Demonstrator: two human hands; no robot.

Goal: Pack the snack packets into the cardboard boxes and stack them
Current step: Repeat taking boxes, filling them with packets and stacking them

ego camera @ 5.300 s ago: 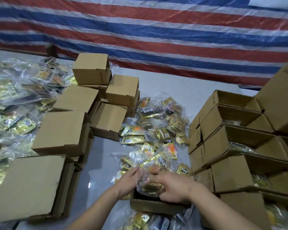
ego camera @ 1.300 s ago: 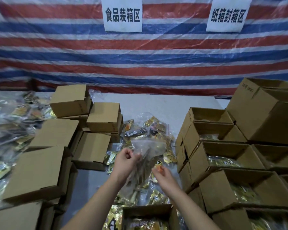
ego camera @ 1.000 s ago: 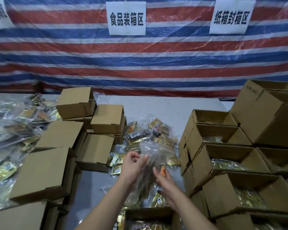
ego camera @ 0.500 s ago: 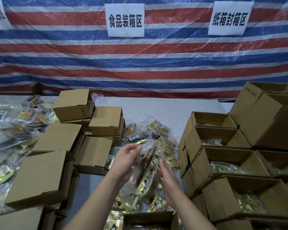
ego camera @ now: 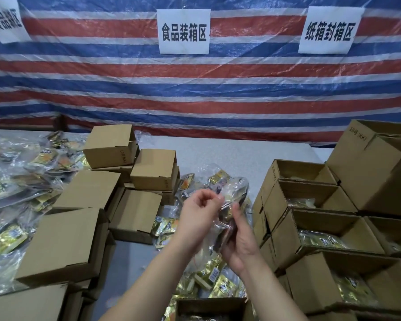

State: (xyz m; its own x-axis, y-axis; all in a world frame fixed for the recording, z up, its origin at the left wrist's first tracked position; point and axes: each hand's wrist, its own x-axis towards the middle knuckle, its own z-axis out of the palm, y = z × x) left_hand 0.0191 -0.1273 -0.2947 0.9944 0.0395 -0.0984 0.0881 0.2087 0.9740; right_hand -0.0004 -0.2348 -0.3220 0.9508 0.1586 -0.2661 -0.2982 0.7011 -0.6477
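Hands at centre frame, left hand (ego camera: 198, 213) pinching and right hand (ego camera: 237, 237) cradling a crinkly clear plastic snack bag (ego camera: 232, 193), seemingly readying it for the open brown cardboard box (ego camera: 210, 305) below.

Wall signs (ego camera: 183, 31) read 食品装箱区 and 纸箱封箱区; boxes (ego camera: 354, 144) marked 10号(KK).

Bare forearms, bare hands (ego camera: 218, 225), no sleeves showing.
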